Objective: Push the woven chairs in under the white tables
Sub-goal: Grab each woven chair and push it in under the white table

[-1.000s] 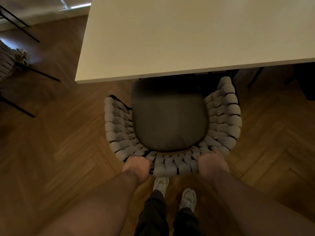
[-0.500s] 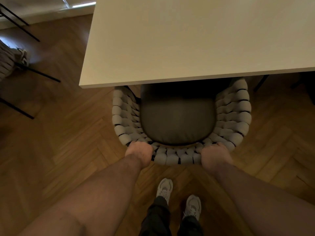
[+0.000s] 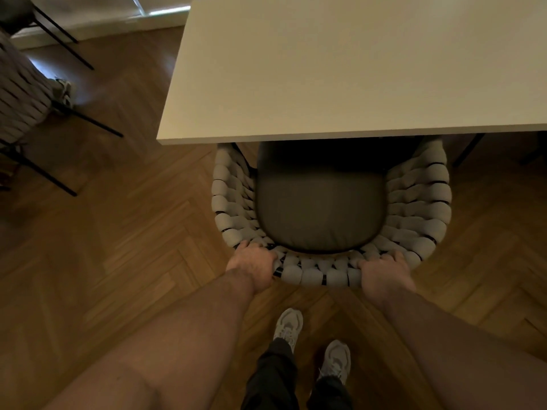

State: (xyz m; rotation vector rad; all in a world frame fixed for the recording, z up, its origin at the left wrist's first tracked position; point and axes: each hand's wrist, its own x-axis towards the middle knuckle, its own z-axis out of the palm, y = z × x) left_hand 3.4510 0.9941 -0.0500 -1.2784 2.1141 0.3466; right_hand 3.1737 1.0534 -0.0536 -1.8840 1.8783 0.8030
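Currently both hands, left [image 3: 251, 266] and right [image 3: 384, 272], are gripping the chair [image 3: 322, 273] back, fingers curled over; seat front is sitting under the bench [image 3: 340, 84]. Keep pushing evenly, straight.

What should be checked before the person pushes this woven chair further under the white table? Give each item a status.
1. Left hand has a grip on the woven chair back rim: ok.
2. Right hand has a grip on the same rim: ok.
3. Chair lined up with the white table edge: ok, seat front already under it.
4. Armrests clear the tabletop's underside: cannot tell, in shadow.
5. Space under the table free: cannot tell, dark.
6. Feet behind the chair: ok.
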